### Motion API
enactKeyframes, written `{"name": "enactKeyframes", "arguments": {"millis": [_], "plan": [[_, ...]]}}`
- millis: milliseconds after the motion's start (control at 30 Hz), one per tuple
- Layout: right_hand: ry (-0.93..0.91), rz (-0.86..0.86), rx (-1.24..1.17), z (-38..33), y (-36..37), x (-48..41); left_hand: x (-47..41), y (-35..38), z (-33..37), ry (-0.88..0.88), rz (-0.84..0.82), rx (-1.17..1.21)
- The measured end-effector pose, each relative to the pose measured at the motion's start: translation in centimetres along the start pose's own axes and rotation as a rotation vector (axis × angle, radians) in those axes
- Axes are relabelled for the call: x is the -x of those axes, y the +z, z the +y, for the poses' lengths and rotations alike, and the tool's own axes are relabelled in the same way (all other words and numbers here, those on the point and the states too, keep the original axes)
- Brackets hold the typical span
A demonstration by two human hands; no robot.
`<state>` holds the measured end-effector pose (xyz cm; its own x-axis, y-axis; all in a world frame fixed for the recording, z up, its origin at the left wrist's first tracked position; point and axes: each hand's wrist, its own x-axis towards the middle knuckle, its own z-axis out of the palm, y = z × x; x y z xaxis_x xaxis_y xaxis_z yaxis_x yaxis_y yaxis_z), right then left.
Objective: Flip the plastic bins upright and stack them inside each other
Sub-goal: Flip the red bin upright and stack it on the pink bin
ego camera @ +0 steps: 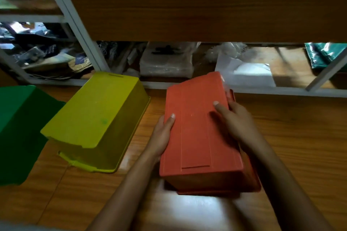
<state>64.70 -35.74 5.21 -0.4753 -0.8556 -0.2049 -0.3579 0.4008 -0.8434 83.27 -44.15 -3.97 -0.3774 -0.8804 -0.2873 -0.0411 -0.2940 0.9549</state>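
Wooden floor (300, 137), metal shelving (88, 43) with bagged clutter (167, 62) behind.

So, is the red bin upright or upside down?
Upside down: the red bin shows its flat base upward, rim below.

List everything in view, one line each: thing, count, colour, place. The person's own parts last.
red bin: 1, orange-red, upside down, centre right
yellow bin: 1, yellow, upside down, left of red bin
green bin: 1, green, far left, partly out of view
wood surface: 1, brown, under the bins
shelf frame: 1, white, behind the bins
bags: several, clear or whitish, low shelf
paper: 1, white, low shelf, right
cloth: 1, teal, shelf, far right
left grip: 1, bare, holds red bin's left edge
right grip: 1, bare, holds red bin's right edge
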Motion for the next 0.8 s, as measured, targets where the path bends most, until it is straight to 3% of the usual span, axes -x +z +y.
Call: {"name": "enactKeyframes", "arguments": {"millis": [100,167,267,333,433,600,800], "plan": [[-0.212,0.105,0.170,-2.6,-0.9,1.6,-0.2,0.2,-0.7,-0.042,0.004,0.042],[-0.326,0.102,0.421,-3.2,-0.9,2.0,-0.5,-0.1,-1.1,0.004,0.063,-0.117],[-0.239,0.103,0.794,-2.9,-0.4,1.7,-0.9,-0.7,0.1,0.232,0.185,-0.532],[-0.103,0.133,0.847,-2.4,-0.4,1.1,-0.6,-0.5,2.9,0.349,0.206,-0.442],[0.001,0.059,0.593,-1.8,-0.7,0.1,-0.8,0.4,6.0,0.327,0.087,-0.149],[-0.096,0.016,-0.070,-0.8,0.6,0.1,-0.9,1.4,6.8,0.229,0.031,-0.010],[-0.140,0.081,-0.204,-0.2,0.2,-0.7,-1.4,2.5,5.2,0.134,-0.022,0.078]]}}
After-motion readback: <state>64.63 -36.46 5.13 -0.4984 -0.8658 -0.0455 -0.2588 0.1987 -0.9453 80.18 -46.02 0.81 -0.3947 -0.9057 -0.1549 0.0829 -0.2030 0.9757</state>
